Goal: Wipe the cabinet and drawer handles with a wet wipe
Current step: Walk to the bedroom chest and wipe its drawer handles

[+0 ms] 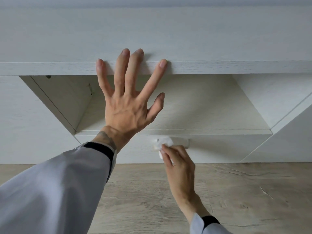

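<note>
While the fingers [167,150] of the right hand [180,168] pinch the crumpled wet wipe [163,142] against the left end of the drawer handle [181,142], the handle's bare length runs free toward 3 o'clock. At 11 o'clock the left hand [125,107] lies spread, fingers straight, tips pressing the cabinet top [236,67], its wrist crossing the open shelf [211,107]. Wood floor [236,191] lies at 6 o'clock.

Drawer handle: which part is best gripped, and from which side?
Probably grip the bare right half of the drawer handle; the wet wipe in the right hand covers its left end. Come from below: the bar lies horizontal, and a shelf edge sits close above it.
</note>
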A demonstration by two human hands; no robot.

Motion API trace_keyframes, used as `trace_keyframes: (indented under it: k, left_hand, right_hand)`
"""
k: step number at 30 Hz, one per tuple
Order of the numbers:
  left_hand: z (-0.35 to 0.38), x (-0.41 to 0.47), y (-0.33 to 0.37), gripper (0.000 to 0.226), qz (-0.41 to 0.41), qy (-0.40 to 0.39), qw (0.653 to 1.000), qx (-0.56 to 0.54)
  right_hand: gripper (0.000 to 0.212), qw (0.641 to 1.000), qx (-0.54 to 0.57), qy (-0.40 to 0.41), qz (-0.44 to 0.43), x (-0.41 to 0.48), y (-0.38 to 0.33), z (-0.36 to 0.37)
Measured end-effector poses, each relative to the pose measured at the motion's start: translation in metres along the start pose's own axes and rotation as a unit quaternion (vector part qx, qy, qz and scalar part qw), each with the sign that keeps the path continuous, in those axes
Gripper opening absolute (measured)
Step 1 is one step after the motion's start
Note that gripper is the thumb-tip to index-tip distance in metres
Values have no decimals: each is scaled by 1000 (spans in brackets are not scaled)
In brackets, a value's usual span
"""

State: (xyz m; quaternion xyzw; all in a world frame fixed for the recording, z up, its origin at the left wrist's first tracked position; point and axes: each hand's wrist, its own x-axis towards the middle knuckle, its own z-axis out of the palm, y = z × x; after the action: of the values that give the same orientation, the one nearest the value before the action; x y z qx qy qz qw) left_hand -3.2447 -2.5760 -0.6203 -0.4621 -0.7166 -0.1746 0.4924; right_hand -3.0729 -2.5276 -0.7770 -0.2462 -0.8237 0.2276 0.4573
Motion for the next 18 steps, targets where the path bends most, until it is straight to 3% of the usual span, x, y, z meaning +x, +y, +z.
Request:
trace_keyframes:
  k: [4,12,18]
  left_hand:
    - [3,1,-1,63,1,19,1000,7]
    - [0,2,0,60,-5,15,1000,11]
    - [0,3,0,59,-7,20,1000,11]
  right_hand:
    - [25,1000,-11,-14,-10,3,2,-3]
    - [23,998,0,62,28,-2,25,-19]
    - [19,1000,-13,-23,-11,-1,-15,17]
